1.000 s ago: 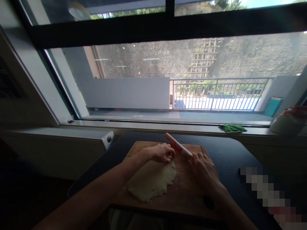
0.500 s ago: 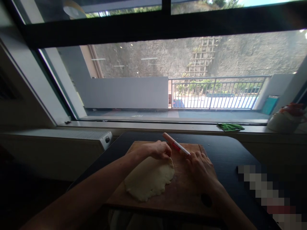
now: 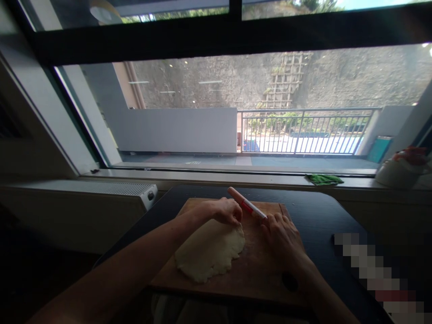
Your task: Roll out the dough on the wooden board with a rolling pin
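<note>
Dough (image 3: 211,253) lies flat, its edge ragged, on the wooden board (image 3: 258,272) in front of me, spreading nearer to me than my left grip (image 3: 229,210). That grip is curled nearly closed, fingertips down at the dough's far right corner; whether they pinch it I cannot tell. My right grip (image 3: 282,234) sits to the right, apart from the dough, fingers bent over the near end of a labelled stick (image 3: 245,205); how firmly they close is hidden. The stick slants away leftward past the board's far edge, above the dark bench (image 3: 315,216). Beyond, a green cloth (image 3: 324,179) lies on the windowsill (image 3: 236,179).
</note>
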`<act>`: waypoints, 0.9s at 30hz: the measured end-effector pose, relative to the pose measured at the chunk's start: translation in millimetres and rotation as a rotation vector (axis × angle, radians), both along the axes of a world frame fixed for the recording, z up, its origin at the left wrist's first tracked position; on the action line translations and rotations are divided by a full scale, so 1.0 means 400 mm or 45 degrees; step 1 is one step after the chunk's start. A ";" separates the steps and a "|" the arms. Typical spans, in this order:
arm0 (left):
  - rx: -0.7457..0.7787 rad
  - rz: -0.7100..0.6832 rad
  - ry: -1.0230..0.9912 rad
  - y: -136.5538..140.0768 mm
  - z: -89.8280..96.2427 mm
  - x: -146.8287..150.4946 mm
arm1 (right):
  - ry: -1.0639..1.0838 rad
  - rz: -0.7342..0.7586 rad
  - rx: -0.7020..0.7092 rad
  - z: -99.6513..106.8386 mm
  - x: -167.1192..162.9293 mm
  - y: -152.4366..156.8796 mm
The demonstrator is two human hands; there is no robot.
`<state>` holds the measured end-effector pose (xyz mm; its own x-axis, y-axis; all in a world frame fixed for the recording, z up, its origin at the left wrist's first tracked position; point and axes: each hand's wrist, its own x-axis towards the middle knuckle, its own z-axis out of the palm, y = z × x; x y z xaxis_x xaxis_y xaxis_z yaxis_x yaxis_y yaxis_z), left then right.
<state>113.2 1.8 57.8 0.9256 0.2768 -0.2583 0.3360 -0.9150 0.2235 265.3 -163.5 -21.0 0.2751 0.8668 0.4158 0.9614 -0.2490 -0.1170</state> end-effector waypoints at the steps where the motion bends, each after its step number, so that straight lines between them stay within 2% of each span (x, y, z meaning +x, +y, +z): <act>1: 0.004 -0.008 0.003 0.002 -0.001 0.000 | 0.005 0.001 0.000 -0.001 0.000 0.001; 7: 0.141 0.012 0.012 -0.020 0.003 0.004 | -0.009 -0.001 0.016 -0.003 0.002 0.000; 11: 0.267 0.203 -0.234 -0.058 -0.023 -0.011 | -0.022 0.006 0.022 -0.002 -0.002 -0.005; 16: 0.343 0.393 -0.289 -0.102 -0.090 0.001 | -0.027 0.023 0.040 -0.009 0.001 0.000; 19: 0.356 0.429 -0.318 -0.108 -0.069 -0.003 | 0.053 0.082 0.002 -0.003 0.024 0.002; 21: 0.452 0.476 -0.484 -0.101 -0.032 -0.042 | 0.136 0.207 -0.030 0.010 0.041 0.000; 24: 0.707 0.460 -0.801 -0.085 -0.001 -0.156 | 0.157 0.497 -0.053 0.037 0.046 0.008; 27: 0.686 0.307 -0.656 -0.080 -0.035 -0.278 | 0.125 0.721 -0.157 0.057 0.014 0.062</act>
<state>1.8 -30.2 43.6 0.7908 0.4505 0.4143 0.5136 -0.8567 -0.0488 270.9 -138.7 1.9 -0.2126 0.9304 0.2985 0.9348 0.2826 -0.2152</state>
